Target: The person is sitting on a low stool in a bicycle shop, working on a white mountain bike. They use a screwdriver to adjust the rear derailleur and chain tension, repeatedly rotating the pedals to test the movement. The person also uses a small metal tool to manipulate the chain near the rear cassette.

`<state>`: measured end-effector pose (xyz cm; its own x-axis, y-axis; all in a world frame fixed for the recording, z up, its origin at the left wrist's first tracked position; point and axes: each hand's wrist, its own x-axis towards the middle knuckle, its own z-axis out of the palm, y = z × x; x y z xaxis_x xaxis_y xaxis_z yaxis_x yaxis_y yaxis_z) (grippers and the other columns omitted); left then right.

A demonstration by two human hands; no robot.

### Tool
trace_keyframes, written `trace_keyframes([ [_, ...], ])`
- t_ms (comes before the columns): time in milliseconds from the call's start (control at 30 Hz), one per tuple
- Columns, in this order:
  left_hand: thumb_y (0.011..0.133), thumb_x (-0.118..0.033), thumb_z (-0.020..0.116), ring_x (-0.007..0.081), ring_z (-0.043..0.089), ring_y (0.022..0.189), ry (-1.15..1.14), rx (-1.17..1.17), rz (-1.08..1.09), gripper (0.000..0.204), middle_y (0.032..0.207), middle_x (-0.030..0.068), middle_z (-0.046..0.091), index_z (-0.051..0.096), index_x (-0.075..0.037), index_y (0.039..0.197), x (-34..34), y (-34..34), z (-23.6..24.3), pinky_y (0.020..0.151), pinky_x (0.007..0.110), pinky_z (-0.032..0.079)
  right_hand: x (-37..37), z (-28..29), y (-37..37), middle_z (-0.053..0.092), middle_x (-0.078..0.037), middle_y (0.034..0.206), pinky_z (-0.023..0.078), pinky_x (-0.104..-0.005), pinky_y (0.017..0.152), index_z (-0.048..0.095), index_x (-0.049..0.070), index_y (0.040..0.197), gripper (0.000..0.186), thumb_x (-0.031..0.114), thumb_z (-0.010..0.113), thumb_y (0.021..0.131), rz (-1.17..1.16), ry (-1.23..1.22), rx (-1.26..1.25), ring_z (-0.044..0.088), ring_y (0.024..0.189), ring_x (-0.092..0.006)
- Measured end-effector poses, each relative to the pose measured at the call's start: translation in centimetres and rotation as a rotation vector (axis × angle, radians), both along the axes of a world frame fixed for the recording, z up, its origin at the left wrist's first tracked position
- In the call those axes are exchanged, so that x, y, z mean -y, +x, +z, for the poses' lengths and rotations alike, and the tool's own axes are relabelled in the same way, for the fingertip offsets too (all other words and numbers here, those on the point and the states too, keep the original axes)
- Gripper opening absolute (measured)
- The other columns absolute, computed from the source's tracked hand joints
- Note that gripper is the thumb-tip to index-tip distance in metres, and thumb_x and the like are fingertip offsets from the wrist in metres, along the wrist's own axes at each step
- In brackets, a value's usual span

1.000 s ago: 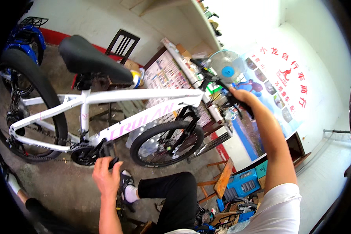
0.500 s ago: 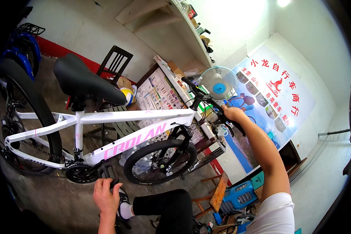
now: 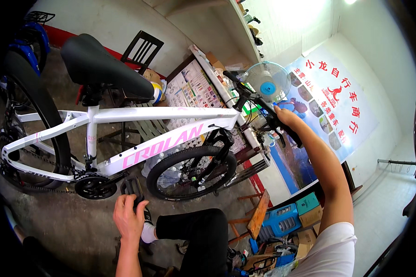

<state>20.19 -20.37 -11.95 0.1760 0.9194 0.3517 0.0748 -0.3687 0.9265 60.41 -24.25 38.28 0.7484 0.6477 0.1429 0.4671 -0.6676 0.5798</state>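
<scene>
A white bicycle (image 3: 171,115) with pink lettering stands side-on across the view, black saddle (image 3: 90,60) at left, front wheel (image 3: 192,194) at right. My right hand (image 3: 286,117) is wrapped round the black grip at the near end of the handlebar, beside a brake lever (image 3: 279,136). Low in the middle, my left hand (image 3: 129,212) curls its fingers over the lower end of the black pedal (image 3: 129,187), just right of the chainring (image 3: 90,187). My knee in black trousers (image 3: 208,221) is below the front wheel.
Behind the bicycle are a dark chair (image 3: 143,48), a cluttered counter (image 3: 189,87), a fan (image 3: 266,81) and a wall poster (image 3: 333,120). A wooden stool (image 3: 259,212), blue plastic case (image 3: 282,219) and boxes crowd the lower right. A blue bike (image 3: 30,46) stands at far left.
The whole view has shifted slightly down and back up. My left hand sits a little lower relative to the bicycle frame; my right hand keeps its hold on the handlebar.
</scene>
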Motion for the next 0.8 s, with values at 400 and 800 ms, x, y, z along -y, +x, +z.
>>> trace_keyframes([
  [400,0.079,-0.022,0.086,0.0396,0.064,0.088,-0.006,0.023,0.010,0.033,0.097,0.0146,0.064,0.066,-0.005,0.100,0.0,0.1,-0.2,0.073,0.048,0.052,-0.5,-0.3,-0.6,0.073,-0.018,0.095,0.058,-0.0439,0.066,0.068,-0.004,0.112,0.076,0.064,0.036,0.106,-0.307,0.346,-0.186,0.071,0.070,-0.0306],
  [800,0.080,-0.030,0.085,0.0399,0.064,0.096,-0.094,-0.271,-0.191,0.035,0.102,0.0148,0.064,0.065,-0.009,0.100,5.4,4.1,-9.2,0.077,0.050,0.053,-0.2,0.3,3.0,0.070,-0.017,0.088,0.056,-0.0436,0.052,0.068,-0.006,0.108,0.073,0.060,0.038,0.107,-0.187,0.240,-0.133,0.068,0.060,-0.0287],
])
